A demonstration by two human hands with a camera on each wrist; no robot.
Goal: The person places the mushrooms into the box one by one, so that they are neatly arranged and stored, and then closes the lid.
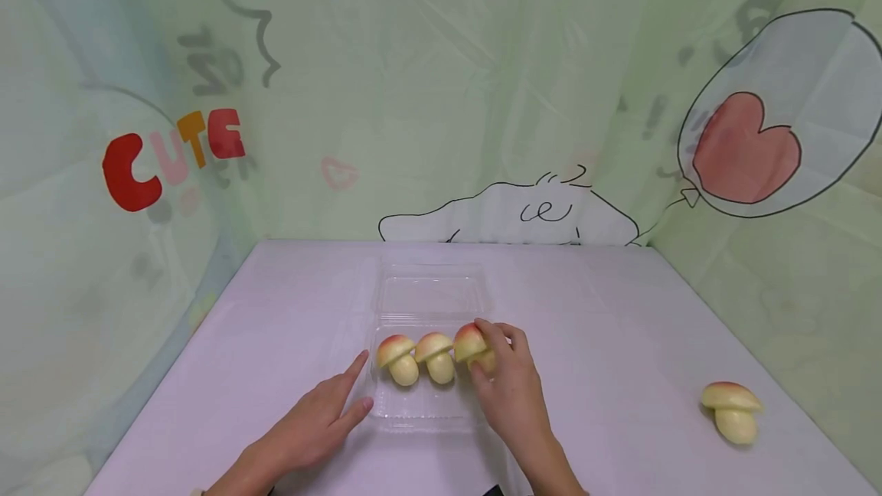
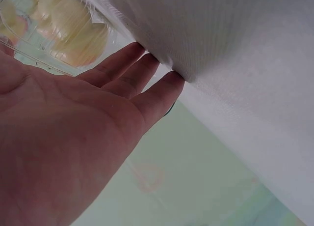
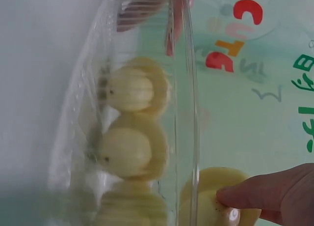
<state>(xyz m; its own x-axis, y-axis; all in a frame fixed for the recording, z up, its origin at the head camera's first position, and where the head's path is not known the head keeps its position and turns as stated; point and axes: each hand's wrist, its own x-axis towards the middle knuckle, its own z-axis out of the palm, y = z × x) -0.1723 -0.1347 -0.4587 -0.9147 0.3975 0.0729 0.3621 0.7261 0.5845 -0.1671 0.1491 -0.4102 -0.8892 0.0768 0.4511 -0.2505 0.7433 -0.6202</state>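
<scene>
Two mushrooms [image 1: 403, 370] sit in the box [image 1: 420, 408]; the right hand [image 1: 510, 385] pinches a third mushroom [image 1: 469, 344] at its right side. A fourth mushroom [image 1: 734, 418] remains outside, right of it. The left hand [image 1: 311, 419] spreads beside its left edge.

And it is a small curtained booth that is met here, its pale tabletop [image 1: 606, 327] closed in at the back and on both sides by light green sheeting [image 1: 413, 98]. Cartoon prints are spotted all round: bright coloured letters [image 1: 196, 140] on the left, a line-drawn figure [image 1: 496, 214] at the back, a heart-marked balloon [image 1: 830, 98] on the right! Whether home or studio lies beyond cannot be told.
</scene>
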